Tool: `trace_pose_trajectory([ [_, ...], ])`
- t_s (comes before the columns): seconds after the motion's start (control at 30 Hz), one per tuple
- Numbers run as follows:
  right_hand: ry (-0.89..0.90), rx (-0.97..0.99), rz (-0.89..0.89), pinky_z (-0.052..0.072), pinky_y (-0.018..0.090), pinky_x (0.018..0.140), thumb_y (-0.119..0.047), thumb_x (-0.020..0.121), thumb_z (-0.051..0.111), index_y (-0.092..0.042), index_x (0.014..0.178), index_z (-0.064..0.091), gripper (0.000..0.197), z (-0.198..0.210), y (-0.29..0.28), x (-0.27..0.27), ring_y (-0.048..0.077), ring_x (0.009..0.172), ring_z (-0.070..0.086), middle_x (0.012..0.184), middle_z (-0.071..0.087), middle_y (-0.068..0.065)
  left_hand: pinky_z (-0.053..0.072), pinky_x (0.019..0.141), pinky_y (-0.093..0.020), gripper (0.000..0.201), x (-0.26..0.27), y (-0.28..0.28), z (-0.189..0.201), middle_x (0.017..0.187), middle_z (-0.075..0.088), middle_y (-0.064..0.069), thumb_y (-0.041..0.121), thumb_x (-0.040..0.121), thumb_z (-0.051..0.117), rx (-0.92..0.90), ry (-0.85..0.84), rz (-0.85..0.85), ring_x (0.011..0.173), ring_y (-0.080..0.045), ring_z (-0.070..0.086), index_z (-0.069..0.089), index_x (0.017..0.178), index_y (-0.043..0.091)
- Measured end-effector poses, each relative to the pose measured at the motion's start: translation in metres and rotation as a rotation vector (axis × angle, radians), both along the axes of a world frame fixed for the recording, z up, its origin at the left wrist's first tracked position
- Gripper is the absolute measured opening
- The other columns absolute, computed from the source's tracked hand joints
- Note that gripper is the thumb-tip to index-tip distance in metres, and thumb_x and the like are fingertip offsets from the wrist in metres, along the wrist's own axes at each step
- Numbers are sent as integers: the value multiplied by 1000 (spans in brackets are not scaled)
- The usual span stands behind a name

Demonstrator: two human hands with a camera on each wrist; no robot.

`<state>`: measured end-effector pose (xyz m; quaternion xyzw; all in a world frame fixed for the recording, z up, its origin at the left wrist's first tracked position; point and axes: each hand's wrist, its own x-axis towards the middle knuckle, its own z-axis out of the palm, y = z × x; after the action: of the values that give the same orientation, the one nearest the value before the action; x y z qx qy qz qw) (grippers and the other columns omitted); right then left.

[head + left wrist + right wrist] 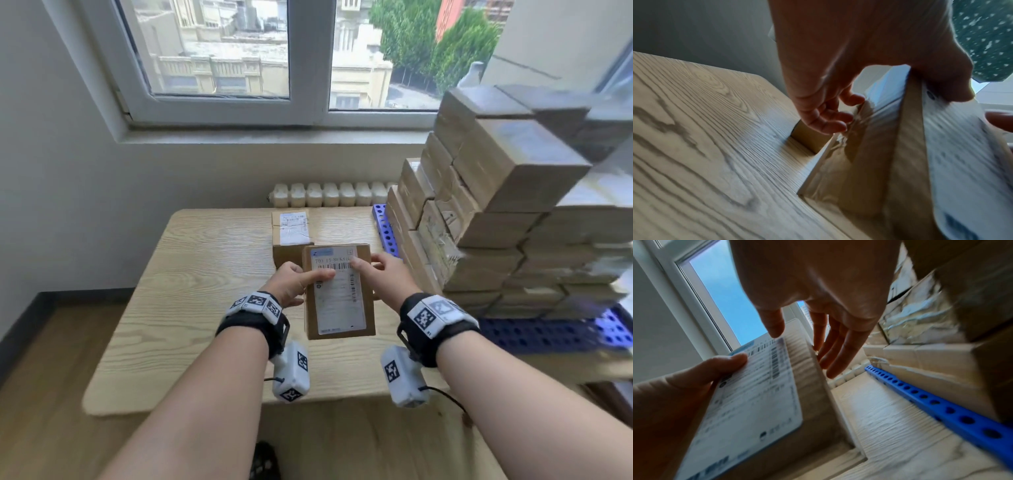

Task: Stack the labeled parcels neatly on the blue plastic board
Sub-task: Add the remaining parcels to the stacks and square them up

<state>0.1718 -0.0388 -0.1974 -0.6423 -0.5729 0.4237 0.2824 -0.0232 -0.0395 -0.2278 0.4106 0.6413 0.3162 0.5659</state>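
cardboard parcel held over table, two hands engaged

cardboard parcel (337,291), one unit, is held above the wooden table (191,274) with its white shipping label (339,291) facing up. nearest the camera are two forearms, each with one black wrist strap carrying white marker blocks.

left hand (294,282): thumb lies flat on the label; the fingers curl under the parcel's left side, as the left wrist view (826,120) confirms. this hand grips the parcel.

right hand (383,275): thumb tip rests on the label near the barcode. in the right wrist view the four fingers (838,350) extend almost straight, slightly spread, alongside the parcel's right edge. whether they touch that edge cannot be told.

beyond the held parcel, one second parcel (291,236) lies on the table, label up, partly hidden behind the first.

to the right, a blue plastic board (548,332) with rows of round holes sits on the table. it carries a stepped stack of parcels (496,212), several layers high; the exact count cannot be told, since the stack is blurred and cut by the frame edge. the held parcel is near the stack's left face but apart from it.

farthest back: one white radiator (329,194) below one window (274,51) with two visible panes.
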Motion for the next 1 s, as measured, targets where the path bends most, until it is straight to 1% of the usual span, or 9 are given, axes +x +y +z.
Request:
trace_pose_trajectory([
  [0.1,22,70,-30,50,22,61,-44,91,62,-17,125,56,43,19,-22,37,7,84,61,104,62,-2,49,92,-40,49,39,-21,22,109,59,-8,41,74,81,60,-22,8,96,-19,56,45,96,15],
  [0.23,42,147,-75,55,36,85,-46,89,63,-18,128,57,48,43,-47,82,14,98,62,110,63,-1,50,96,-47,78,86,-42,57,115,67,-14,65,55,78,157,-59,27,109,-31,62,56,101,6],
  [0.43,232,270,-81,54,31,89,-51,88,63,-14,135,53,61,81,-73,141,14,106,64,122,65,4,52,63,-30,73,155,-56,121,108,70,-10,61,75,70,297,-185,109,90,-22,69,61,120,4],
  [0.53,316,301,-84,55,32,88,-58,80,62,-17,141,48,74,106,-81,171,14,105,65,123,65,5,53,54,-26,97,187,-55,153,111,70,-11,75,57,68,361,-196,104,89,-21,70,58,123,5],
  [0.67,323,374,-111,54,33,91,-63,71,60,-18,141,48,84,145,-80,208,15,105,66,120,66,3,54,59,-31,116,225,-42,188,110,70,-14,86,38,59,453,-136,52,94,-28,71,59,119,4],
  [0.73,332,400,-131,53,33,92,-59,77,61,-17,139,50,76,163,-75,224,16,105,66,119,67,3,52,60,-31,111,243,-38,208,106,70,-10,87,44,57,485,-121,-4,88,-26,70,59,120,6],
  [0.83,331,432,-204,48,44,102,-70,65,62,-19,138,51,90,181,-59,250,19,111,63,122,67,2,48,52,-27,96,269,-21,232,95,66,-5,79,66,57,553,-116,-63,71,-20,66,56,126,4],
  [0.9,326,460,-233,46,46,104,-72,61,61,-17,136,53,93,191,-48,268,21,112,63,121,67,3,50,48,-27,111,285,0,241,105,66,-7,85,55,57,587,-121,-83,70,-20,68,48,136,10],
  [1.0,309,483,-269,48,49,100,-69,62,59,-18,121,63,78,210,-32,293,25,105,66,110,71,5,49,61,-34,111,313,31,255,120,62,-13,88,46,56,607,-89,-153,86,-28,66,56,124,9],
])
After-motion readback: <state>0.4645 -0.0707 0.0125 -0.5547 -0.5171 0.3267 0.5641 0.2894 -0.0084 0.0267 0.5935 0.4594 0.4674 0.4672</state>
